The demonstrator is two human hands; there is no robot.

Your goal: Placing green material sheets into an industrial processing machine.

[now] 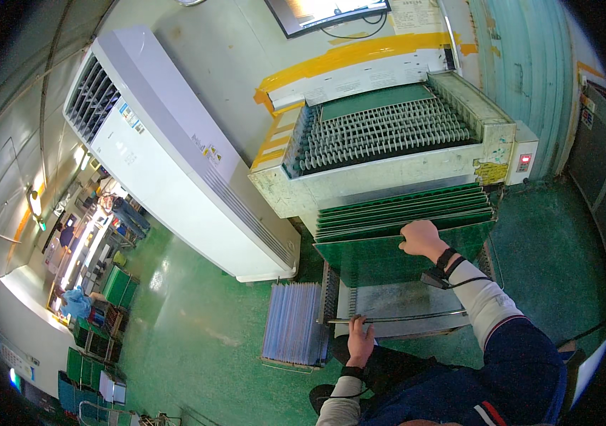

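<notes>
My right hand (422,239) is closed at the top edge of the nearest green board (381,260), its fingers curled over the edge. Behind it, several more thin green boards (402,211) stand upright in a row, leaning in a slotted rack (329,292). Lower down, my left hand (360,342) has its fingers on the metal bar (409,317) across the rack's near side. The fingers appear wrapped round that bar near its left end. A grey tray surface (402,300) shows between the boards and the bar.
Beyond the boards stands a roller conveyor machine (388,135) with a small control box (523,153) on its right. A tall white air conditioner (182,170) is to the left. A rack of bluish panels (291,323) sits on the floor. People work at far-left benches.
</notes>
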